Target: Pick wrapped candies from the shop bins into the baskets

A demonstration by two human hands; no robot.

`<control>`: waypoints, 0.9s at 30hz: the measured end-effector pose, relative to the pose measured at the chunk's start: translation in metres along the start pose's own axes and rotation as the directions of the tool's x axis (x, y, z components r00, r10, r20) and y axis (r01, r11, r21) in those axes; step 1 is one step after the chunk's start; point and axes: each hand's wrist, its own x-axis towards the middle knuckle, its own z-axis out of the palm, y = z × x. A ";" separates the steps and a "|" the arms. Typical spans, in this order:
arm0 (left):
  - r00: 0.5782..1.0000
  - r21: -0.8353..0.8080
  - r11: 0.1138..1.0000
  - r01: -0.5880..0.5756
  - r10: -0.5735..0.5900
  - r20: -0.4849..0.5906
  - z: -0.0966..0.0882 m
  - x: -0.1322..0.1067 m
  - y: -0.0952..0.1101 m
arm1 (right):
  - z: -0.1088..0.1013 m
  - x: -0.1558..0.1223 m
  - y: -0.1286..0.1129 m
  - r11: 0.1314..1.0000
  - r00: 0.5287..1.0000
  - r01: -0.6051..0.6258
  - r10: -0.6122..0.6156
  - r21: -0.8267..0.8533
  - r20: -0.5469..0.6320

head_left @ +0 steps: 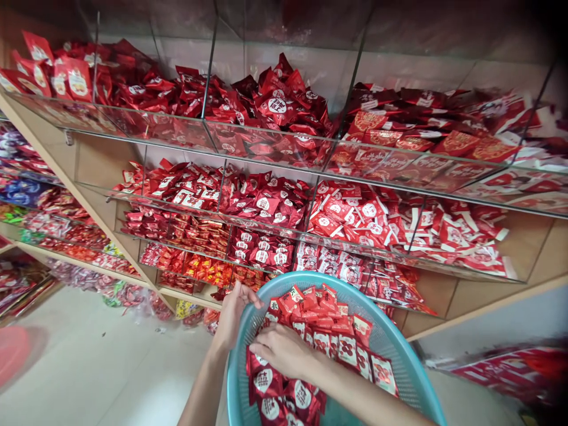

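Left hand (234,313) closed on the rim of a teal mesh basket (390,337); right hand (281,350) curled against red sachets (323,331) inside, hold unclear; glass-fronted shelves of red packets (266,139) beyond both hands.

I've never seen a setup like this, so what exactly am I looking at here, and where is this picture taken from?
This is no machine: these are a person's own two bare hands, seen by a single camera worn on their head, looking forward and down. The left hand is at the rim of a teal plastic basket, though I cannot tell how firmly it grips. The right hand rests on the red packets piled inside the basket, whose sides are mesh. Ahead stand glass-fronted shelves filled with more red packets, with other colours further left. Below lies a pale floor.
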 end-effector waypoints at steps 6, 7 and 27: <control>1.000 -0.020 0.999 0.027 -0.027 0.001 0.001 -0.001 0.003 | -0.048 0.004 -0.009 0.992 0.996 0.018 -0.030 -0.126 -0.090; 1.000 -0.009 1.000 0.022 -0.022 -0.002 0.000 -0.001 0.002 | -0.065 0.007 -0.010 0.990 0.995 0.008 -0.023 -0.139 -0.102; 1.000 0.099 0.995 -0.012 0.012 0.002 0.000 0.001 0.002 | -0.210 0.133 0.012 0.824 0.707 -0.553 0.385 -0.125 -0.593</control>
